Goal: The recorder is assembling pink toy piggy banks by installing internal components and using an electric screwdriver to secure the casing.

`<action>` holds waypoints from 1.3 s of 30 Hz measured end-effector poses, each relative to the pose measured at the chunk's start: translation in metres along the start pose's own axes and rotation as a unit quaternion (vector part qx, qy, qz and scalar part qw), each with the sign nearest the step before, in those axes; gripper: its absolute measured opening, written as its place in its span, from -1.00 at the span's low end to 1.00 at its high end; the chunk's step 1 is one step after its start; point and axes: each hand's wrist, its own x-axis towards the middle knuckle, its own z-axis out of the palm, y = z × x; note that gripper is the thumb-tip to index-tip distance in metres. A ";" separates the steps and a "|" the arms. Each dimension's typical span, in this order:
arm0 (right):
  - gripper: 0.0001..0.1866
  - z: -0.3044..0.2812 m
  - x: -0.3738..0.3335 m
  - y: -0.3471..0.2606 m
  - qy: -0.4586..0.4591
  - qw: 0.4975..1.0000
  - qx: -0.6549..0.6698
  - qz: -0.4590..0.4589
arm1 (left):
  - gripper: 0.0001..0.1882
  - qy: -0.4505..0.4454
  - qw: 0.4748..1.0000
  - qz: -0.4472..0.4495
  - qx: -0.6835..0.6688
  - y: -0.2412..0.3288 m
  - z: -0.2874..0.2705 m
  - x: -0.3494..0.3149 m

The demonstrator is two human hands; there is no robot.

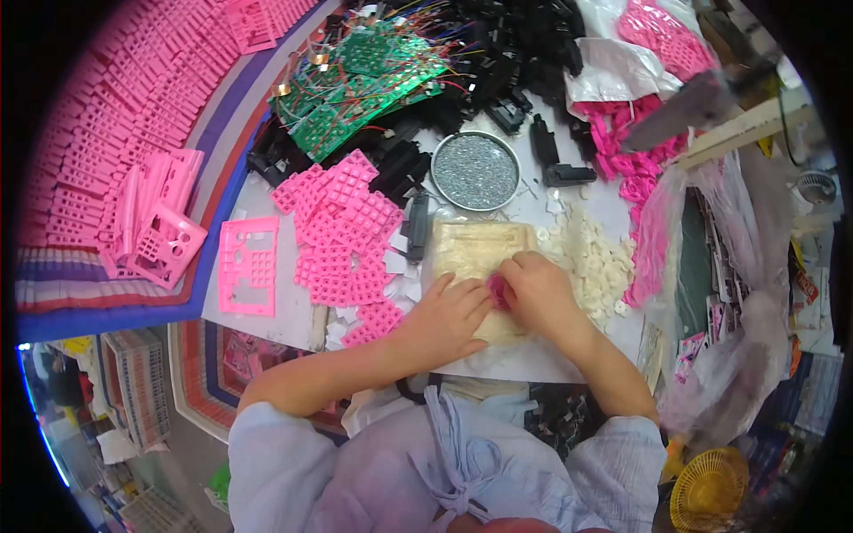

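Right grip (538, 293) pinches a small pink piece (498, 291), seemingly unfinished; left grip (444, 318) loosely curled, hold unclear. Pink keypads (351, 233) (done or left, I can't tell) lie heaped.

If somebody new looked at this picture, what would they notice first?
Probably the huge heap of bright pink frames at the upper left. Next, maybe, the wiry green boards at the top and the round dish of shiny silvery bits near the middle. Just below, a small pink piece sits between the left hand and right hand on a pale block.
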 end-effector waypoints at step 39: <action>-0.79 -0.061 -0.059 0.031 0.101 0.980 0.171 0.015 | -0.75 0.221 0.799 -0.554 -0.079 -0.138 -0.196 -0.208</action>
